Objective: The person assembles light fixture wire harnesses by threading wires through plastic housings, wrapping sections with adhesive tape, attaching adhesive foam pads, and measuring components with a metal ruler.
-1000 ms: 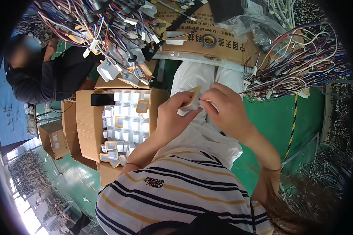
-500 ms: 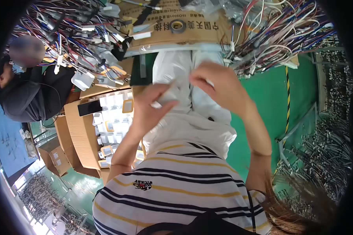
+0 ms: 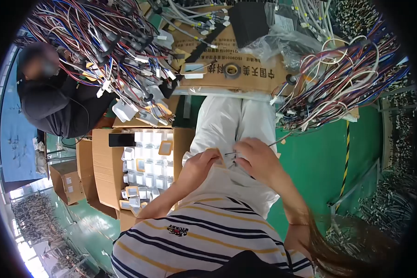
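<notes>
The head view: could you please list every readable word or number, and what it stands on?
"宁国天美": upside down on the cardboard sheet.
"科技": same line, beyond the tape roll.
"ISO9001": smaller line, same sheet.
Too small or blurred: the sheet's other print, the striped shirt's lettering, the carton's white labels, the plastic bag's label.

Cases (image 3: 149,179) — smooth plastic; carton (image 3: 107,169) — matt cardboard; glossy floor (image 3: 91,221).

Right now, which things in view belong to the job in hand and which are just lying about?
Seemingly in the job:
small yellow-rimmed plastic part, left hand
thin dark cable, right hand
brown cardboard box of white plastic parts

Apparently lying about:
round grey tape roll
flat black rectangular object
crumpled clear plastic bag
</notes>
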A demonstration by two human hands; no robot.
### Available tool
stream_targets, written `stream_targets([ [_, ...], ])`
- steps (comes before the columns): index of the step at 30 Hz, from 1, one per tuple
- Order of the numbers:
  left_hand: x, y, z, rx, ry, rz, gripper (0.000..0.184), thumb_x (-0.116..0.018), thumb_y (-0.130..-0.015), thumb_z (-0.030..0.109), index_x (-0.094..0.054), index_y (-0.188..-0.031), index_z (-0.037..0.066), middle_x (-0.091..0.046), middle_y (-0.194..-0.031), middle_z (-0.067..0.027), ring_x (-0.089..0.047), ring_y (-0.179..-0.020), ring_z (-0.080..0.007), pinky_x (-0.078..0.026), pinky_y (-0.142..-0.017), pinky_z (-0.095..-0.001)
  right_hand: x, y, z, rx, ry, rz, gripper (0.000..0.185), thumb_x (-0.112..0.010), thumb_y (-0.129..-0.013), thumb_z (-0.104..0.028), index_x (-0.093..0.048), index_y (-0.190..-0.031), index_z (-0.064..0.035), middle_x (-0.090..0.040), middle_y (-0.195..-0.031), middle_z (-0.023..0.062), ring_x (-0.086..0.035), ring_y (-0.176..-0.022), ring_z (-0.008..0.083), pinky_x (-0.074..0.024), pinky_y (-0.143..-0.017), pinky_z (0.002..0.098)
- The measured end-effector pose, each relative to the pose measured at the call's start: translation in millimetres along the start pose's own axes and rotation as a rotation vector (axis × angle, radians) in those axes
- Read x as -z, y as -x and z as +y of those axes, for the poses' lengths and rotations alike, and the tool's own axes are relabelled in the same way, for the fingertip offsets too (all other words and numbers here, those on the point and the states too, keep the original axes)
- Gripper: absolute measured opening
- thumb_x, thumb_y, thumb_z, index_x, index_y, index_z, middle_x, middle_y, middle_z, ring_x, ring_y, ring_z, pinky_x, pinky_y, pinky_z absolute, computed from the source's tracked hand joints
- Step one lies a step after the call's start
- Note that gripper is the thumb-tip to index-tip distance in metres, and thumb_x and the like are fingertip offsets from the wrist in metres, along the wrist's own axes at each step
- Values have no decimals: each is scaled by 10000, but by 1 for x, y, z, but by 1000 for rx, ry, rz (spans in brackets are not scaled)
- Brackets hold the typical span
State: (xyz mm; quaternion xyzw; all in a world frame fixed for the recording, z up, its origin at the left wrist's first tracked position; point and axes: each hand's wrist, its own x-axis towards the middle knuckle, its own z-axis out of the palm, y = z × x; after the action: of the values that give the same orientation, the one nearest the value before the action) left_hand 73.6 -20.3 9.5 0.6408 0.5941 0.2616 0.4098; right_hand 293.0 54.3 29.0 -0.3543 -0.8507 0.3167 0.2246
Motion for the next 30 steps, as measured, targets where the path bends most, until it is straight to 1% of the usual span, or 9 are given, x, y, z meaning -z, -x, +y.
stream_targets([
  [5,-13,-5,-29,28,352,-76,168,-507,-922,9,-584,-1071,5,-641,-845,-81,-636,-782,-163,-511,-706,-298,-47,-69,1,-193,-1044,47,242,-604,-911,-136,-564,-1112,-7,-617,-1109,112,-595,-1033,249,-481,-887,365],
  [8,-5,-22,-41,547,645,11,193,-445,-946,33,-593,-1064,-2,-619,-872,-27,-605,-841,-132,-494,-750,-274,-117,-146,-7,-803,-1684,-122,330,-596,-932,-164,-559,-1198,26,-623,-1140,130,-565,-1133,200,-449,-961,345],
  [11,-10,-40,-80,594,701,154,229,-423,-960,77,-600,-1076,-8,-614,-945,-21,-571,-853,-114,-462,-717,-258,-189,-225,-4,-997,-1429,127,260,-678,-884,-190,-614,-1041,7,-643,-970,94,-615,-912,182,-505,-771,342],
  [14,-23,-49,-62,424,697,344,253,-405,-959,144,-598,-1085,38,-546,-772,2,-433,-610,-73,-348,-534,-232,-214,-262,0,-1016,-1502,396,200,-722,-848,-181,-625,-885,-10,-634,-815,65,-610,-691,163,-502,-590,326],
  [17,-25,-50,-58,398,678,175,205,-438,-969,159,-535,-1108,42,-488,-738,14,-415,-621,-71,-354,-544,-238,-204,-265,-15,-917,-1372,544,158,-721,-807,-111,-603,-779,-9,-611,-691,62,-587,-547,154,-455,-464,287],
  [20,-20,-56,-56,197,717,176,224,-430,-953,125,-477,-1158,46,-454,-710,9,-398,-602,-80,-349,-539,-251,-196,-257,19,-700,-951,590,107,-676,-779,-79,-600,-776,-4,-617,-695,64,-601,-559,153,-449,-456,290],
  [25,23,-92,-92,115,363,192,347,-475,-857,19,-451,-1202,-1,-530,-990,-171,-543,-759,-282,-458,-719,-388,-56,-196,45,-519,-780,705,160,-610,-799,-160,-629,-775,-3,-610,-668,26,-591,-635,129,-474,-580,279],
  [28,34,-111,-84,338,459,224,358,-444,-860,55,-452,-1215,14,-570,-954,-161,-603,-772,-285,-475,-711,-401,2,-169,24,-346,-969,967,164,-605,-822,-153,-637,-881,-3,-594,-711,-29,-527,-619,81,-430,-565,238],
  [30,25,-105,-91,152,418,191,389,-416,-876,82,-419,-1264,60,-581,-821,-141,-605,-705,-275,-480,-675,-400,13,-136,36,-392,-931,1041,174,-606,-828,-149,-637,-927,-9,-590,-740,-35,-515,-634,63,-418,-573,222],
])
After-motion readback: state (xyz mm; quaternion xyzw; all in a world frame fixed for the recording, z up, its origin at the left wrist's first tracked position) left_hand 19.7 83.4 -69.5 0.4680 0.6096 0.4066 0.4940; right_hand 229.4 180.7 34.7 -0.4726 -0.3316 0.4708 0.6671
